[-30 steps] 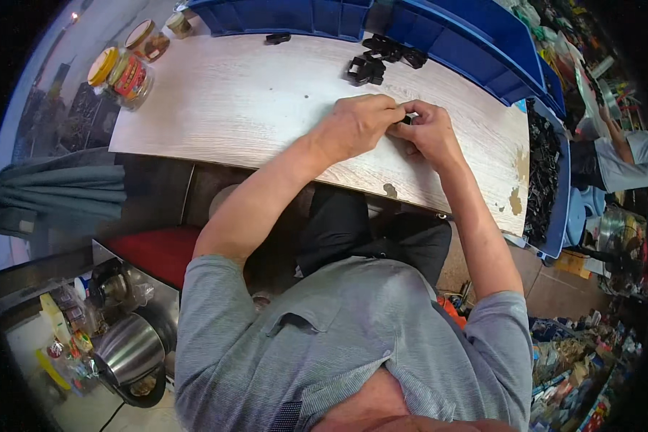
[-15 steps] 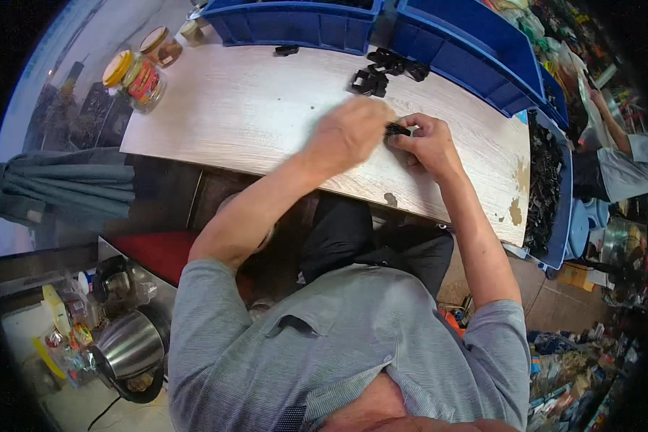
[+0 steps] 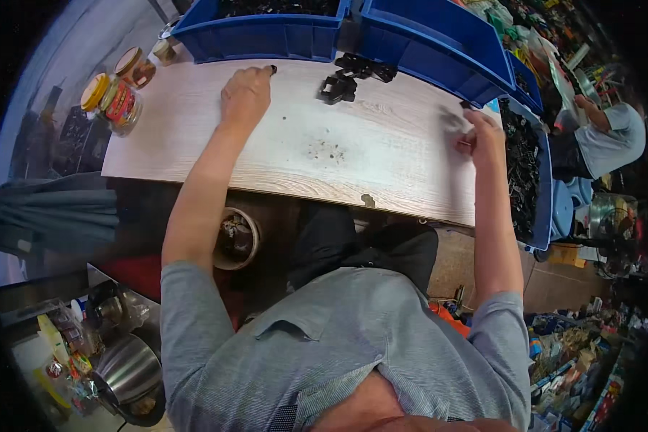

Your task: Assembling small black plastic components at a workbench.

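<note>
My left hand [image 3: 246, 95] is at the back left of the table, its fingers closed on a small black plastic part [image 3: 273, 70]. Most of that part is hidden by the fingers. At the table's right end my right hand [image 3: 480, 138] is raised, slightly blurred, with another small black part [image 3: 466, 105] at its fingertips. Between the hands, near the back edge, lies a small cluster of black plastic parts [image 3: 338, 88]. A blue bin [image 3: 529, 230] full of black parts stands just right of my right hand.
Two blue bins, one at back left [image 3: 259, 39] and one at back right [image 3: 425, 57], line the far edge of the table [image 3: 324, 180]. Lidded jars [image 3: 119, 108] stand at the left end. A bucket [image 3: 237, 237] is below the front edge. Another person [image 3: 612, 137] is at far right.
My hands were together over a black part at mid-table. They have parted: the left went left to the lone black part, the right went right with a black part. The view has shifted slightly.
</note>
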The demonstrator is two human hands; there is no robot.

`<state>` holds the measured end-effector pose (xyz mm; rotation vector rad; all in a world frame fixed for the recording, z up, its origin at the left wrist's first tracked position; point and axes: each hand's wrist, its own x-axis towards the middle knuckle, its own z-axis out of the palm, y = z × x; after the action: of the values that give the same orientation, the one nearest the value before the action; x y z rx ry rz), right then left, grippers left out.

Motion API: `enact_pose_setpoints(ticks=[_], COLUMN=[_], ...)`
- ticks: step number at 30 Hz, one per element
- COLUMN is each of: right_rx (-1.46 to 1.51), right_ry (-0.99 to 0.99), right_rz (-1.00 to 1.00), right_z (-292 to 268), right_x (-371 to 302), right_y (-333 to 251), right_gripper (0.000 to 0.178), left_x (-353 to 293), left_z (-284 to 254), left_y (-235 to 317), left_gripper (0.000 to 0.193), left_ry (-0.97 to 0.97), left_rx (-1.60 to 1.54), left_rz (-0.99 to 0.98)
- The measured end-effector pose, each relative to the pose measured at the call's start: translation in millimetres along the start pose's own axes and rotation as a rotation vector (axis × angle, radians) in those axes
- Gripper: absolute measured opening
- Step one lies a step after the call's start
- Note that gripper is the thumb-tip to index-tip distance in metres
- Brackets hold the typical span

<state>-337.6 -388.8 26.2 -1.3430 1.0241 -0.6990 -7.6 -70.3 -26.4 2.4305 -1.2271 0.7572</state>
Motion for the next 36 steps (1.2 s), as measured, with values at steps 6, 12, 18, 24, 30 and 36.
enact_pose_setpoints(ticks=[6, 12, 18, 24, 30, 36], right_rx=[0.011, -0.14, -0.377, -0.568, -0.617, -0.608], right_ry=[0.055, -0.166, -0.231, -0.185, -0.16, -0.203], right_rz=[0.004, 0.07, 0.001, -0.09, -0.121, -0.164], right_z=[12.9, 87.2, 130.2, 153.2, 161.3, 164.1], right_x=[0.9, -10.9, -2.3, -0.8, 3.1, 0.7], right_y=[-5.0, -5.3, -4.9, -8.1, -6.3, -6.4], right_gripper=[0.036, 0.049, 0.056, 0.051, 0.044, 0.042], left_x=[-27.5, -24.6, -11.7, -9.1, -26.5, -33.6], left_z=[-34.0, -48.9, -57.0, -66.6, -52.2, -41.4], left_y=[37.8, 57.1, 65.7, 62.9, 59.2, 74.7], left_gripper=[0.021, 0.014, 0.029, 0.028, 0.027, 0.025], left_ry=[0.033, -0.131, -0.431, -0.582, -0.166, -0.134], left_rx=[-0.132, -0.15, -0.115, -0.07, -0.233, -0.41], left_rz=[0.072, 0.156, 0.112, 0.13, 0.227, 0.174])
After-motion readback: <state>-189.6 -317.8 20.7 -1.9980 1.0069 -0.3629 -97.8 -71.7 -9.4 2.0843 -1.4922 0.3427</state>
